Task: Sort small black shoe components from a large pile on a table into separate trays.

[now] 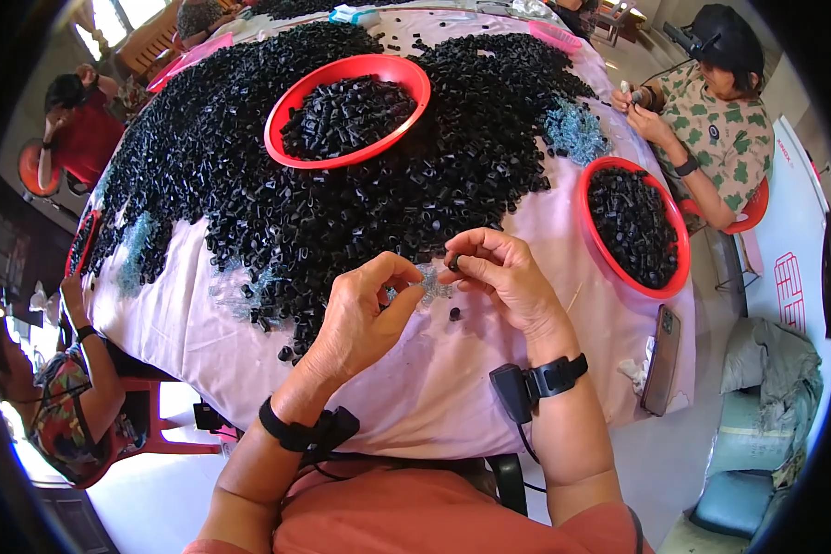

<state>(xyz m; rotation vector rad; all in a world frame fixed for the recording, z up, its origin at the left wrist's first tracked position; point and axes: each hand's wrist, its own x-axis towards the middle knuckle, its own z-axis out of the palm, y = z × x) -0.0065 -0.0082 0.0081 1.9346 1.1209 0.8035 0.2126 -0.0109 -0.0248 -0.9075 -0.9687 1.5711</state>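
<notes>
Right hand [512, 286] pinches a small black piece [454, 263], stubby, rounded, between thumb and forefinger, above pink-covered worktop [415, 388]. Left hand [362, 309] curled alongside, fingertips close; cannot tell whether it holds anything. Similar loose piece [454, 314] below; black heap [286, 198] beyond.

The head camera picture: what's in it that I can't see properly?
All in the head view:
- Black piece in the right hand: its full shape, partly covered by the fingers and small.
- Left hand: whether its fingertips hold anything; too small to tell.
- Middle red basin: its bottom, buried under black pieces.
- Phone: its screen, turned down.
- Bluish clear bits: each one's shape, too small and jumbled.
</notes>
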